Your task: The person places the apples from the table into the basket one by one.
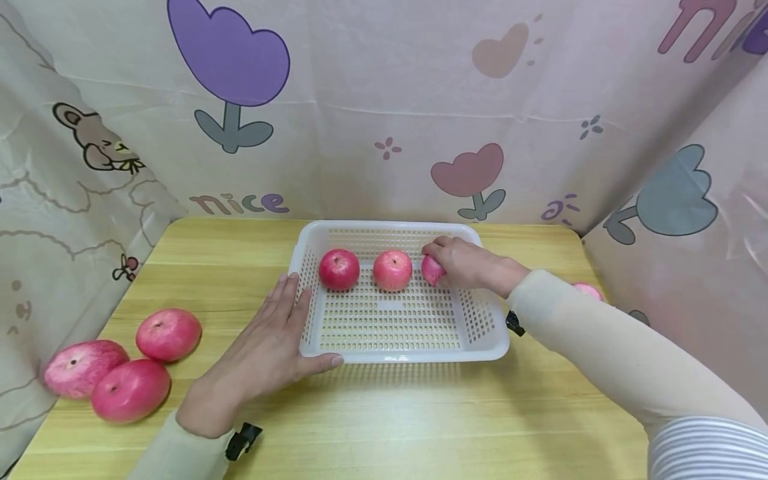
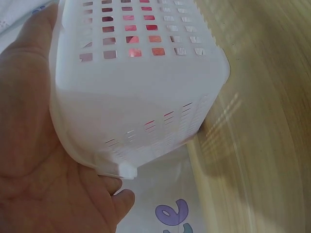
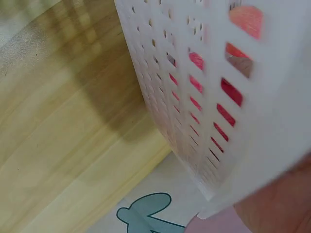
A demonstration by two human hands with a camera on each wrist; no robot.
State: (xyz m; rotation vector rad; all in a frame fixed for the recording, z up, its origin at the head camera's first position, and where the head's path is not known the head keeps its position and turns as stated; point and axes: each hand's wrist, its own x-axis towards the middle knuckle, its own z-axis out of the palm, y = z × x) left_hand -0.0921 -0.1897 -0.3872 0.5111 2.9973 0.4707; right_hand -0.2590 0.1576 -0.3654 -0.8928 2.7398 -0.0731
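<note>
A white perforated plastic basket (image 1: pixel 390 333) stands on the table. Inside it, a red apple (image 1: pixel 339 270) is at the left and a pinkish apple (image 1: pixel 393 271) in the middle. My right hand (image 1: pixel 465 263) reaches over the basket's right side and holds another apple (image 1: pixel 432 270) with curled fingers, partly hidden by the hand. My left hand (image 1: pixel 264 340) rests against the basket's front left corner, fingers stretched along the left rim and thumb along the front. The left wrist view shows the palm (image 2: pixel 53 160) beside the basket's rim (image 2: pixel 58 97).
Three apples lie together at the table's left: one behind (image 1: pixel 169 334), one at the far left (image 1: pixel 85 368) and one in front (image 1: pixel 131 391). Part of a pink apple (image 1: pixel 587 291) shows behind my right sleeve. A printed curtain (image 1: pixel 360 133) surrounds the wooden table (image 1: pixel 408 427).
</note>
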